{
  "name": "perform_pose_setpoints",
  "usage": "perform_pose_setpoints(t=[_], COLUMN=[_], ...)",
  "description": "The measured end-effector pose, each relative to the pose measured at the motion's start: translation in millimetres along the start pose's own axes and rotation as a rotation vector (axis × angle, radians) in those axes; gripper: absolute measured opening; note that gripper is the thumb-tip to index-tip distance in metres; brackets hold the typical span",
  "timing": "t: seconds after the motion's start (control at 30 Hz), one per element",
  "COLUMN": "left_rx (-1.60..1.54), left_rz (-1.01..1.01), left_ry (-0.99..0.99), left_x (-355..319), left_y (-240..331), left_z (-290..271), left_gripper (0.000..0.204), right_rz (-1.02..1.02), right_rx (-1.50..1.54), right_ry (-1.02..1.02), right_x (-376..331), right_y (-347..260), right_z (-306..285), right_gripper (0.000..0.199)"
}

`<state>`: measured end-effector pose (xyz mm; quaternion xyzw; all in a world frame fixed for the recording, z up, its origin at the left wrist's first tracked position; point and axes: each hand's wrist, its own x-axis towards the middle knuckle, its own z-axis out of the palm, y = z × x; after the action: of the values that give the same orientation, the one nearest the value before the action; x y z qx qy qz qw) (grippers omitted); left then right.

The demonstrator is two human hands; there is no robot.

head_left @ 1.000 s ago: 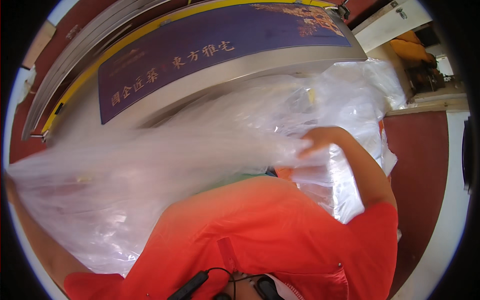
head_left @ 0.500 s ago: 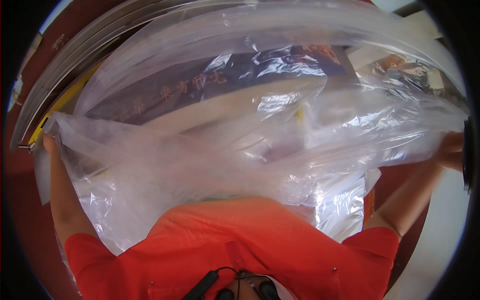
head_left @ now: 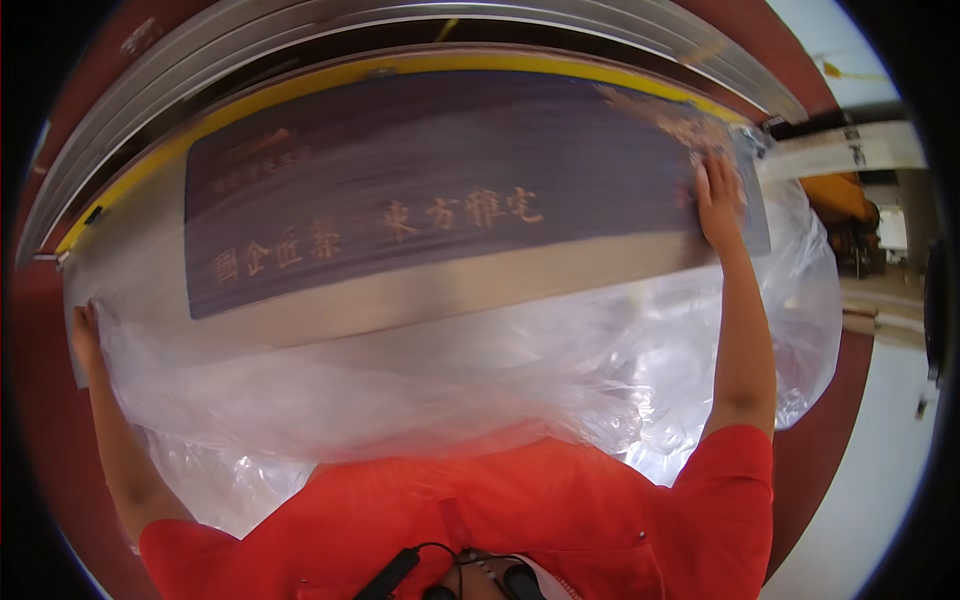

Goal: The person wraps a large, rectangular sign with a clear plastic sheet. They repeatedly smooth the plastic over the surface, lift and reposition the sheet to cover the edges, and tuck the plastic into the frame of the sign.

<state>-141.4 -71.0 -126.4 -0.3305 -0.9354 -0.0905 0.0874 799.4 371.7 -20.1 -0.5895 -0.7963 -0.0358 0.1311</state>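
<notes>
A large flat panel lies before me, with a dark printed sheet in its middle and a paler border. Clear plastic film is bunched along the panel's near side, between it and my red top. At the panel's left end, my left hand is closed on the film's edge; its fingertips show only partly. My right hand rests against the right end of the dark sheet, fingers stretched out and slightly blurred. More film hangs past the panel's right end.
A yellow edge strip runs along the panel's far side. Beyond it are grey metal rails. A pale bar extends at the right, and the floor is dark red.
The film that covered the panel has come down toward me, uncovering the dark sheet. My right hand has moved from the far right inward onto the panel; my left hand has shifted slightly nearer.
</notes>
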Motion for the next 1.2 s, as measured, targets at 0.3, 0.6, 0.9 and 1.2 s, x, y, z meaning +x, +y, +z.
perform_pose_setpoints(t=[0.3,0.6,0.9,1.2], left_rx=[0.636,-0.166,-0.408,0.675], left_rz=[0.582,-0.106,-0.12,0.229], left_ry=[-0.097,0.183,0.1,-0.391], left_x=[-36,-78,-83,-17], left_y=[-49,139,136,100], left_z=[-63,-83,-87,-53], left_gripper=[0.022,0.041,0.036,0.026], right_rz=[-0.246,-0.189,-0.464,0.042], right_rx=[-0.02,0.185,0.695,0.886], right_ry=[-0.102,-0.316,-1.478,-0.365], right_x=[10,53,-144,-173], right_y=[-49,-153,-297,-246], right_z=[20,-29,-52,-91], right_gripper=[0.048,0.05,0.016,0.042])
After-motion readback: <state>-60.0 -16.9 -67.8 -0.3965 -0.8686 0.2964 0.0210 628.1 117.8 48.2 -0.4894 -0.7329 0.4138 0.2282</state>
